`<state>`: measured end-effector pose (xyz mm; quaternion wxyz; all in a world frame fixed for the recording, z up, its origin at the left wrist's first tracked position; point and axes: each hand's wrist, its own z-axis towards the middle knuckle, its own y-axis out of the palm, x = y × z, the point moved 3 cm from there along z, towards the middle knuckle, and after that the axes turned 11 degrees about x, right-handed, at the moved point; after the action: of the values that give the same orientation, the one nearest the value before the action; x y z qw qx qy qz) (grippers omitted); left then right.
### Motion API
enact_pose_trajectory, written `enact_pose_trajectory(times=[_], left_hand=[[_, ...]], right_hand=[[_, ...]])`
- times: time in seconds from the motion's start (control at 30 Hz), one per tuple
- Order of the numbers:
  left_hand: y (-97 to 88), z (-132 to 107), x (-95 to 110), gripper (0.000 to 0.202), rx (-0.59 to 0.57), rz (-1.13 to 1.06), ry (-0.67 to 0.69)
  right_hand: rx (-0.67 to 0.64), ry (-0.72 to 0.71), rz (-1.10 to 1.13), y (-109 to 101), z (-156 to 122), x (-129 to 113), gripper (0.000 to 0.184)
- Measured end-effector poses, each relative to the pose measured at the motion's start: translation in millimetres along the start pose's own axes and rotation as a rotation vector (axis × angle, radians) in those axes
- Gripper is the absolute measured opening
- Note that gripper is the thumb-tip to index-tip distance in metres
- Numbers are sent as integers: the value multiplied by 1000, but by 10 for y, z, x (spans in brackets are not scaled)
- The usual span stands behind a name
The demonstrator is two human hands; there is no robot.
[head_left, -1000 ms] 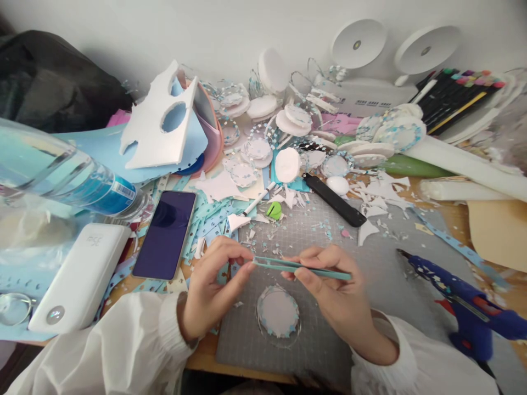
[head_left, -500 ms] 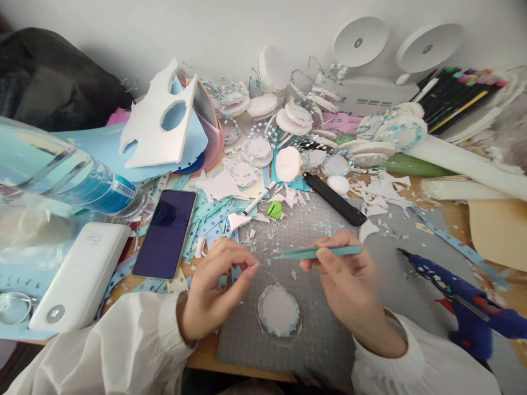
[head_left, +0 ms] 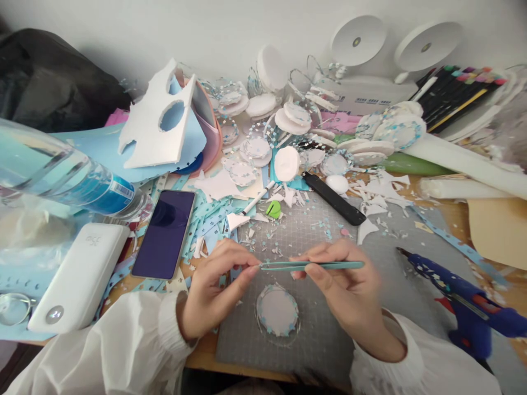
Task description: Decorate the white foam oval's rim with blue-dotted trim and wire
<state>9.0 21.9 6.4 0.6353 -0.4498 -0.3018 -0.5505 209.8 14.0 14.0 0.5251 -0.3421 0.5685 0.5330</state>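
My right hand [head_left: 343,285] is closed around teal tweezers [head_left: 325,266], which lie nearly level with their tips pointing left. The tips reach the pinched thumb and forefinger of my left hand [head_left: 224,280]. Something tiny seems to be between those fingertips, too small to name. Below both hands, a round white foam disc [head_left: 278,310] rests on the grey cutting mat [head_left: 325,351]. Small pale blue and white stars ring its edge, and thin wire loops around it.
A blue glue gun [head_left: 461,296] lies at right, a black utility knife [head_left: 333,198] beyond my hands. To the left are a phone [head_left: 164,235], a power bank [head_left: 80,277] and a water bottle [head_left: 69,170]. Decorated foam discs [head_left: 292,118] pile up along the wall among scraps.
The tweezers have moved left and slightly down, so their tips now meet my left fingertips. Their two arms show apart now. My left hand has hardly moved.
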Motion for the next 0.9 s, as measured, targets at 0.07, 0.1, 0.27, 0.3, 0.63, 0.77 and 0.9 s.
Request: enact_pose_trajectory(times=[0.07,0.1,0.27,0.3,0.63,0.77,0.9], left_hand=[[0,6,3,11,0,10,4],[1,11,7,10,0,14,5],[8,34,34,8,2,32,13],[7,36,38,8,5,35,17],[11,33,40,9,-16,37,23],[-10,35,33,13,-7,4,-4],[-22,66,28,17,-54,-63,-96]], right_hand=[[7,-7,-4,9,4,-12,6],[7,-11,-6,14,5,-17,6],[0,-24,-33,18,11,-28,6],[-4,-23,-37,17,11,-28,6],[-30,70,-12,-51,31,44,7],[49,-2,-3,-106,92,16,8],[70,-320,-200,-69,87,-187,17]])
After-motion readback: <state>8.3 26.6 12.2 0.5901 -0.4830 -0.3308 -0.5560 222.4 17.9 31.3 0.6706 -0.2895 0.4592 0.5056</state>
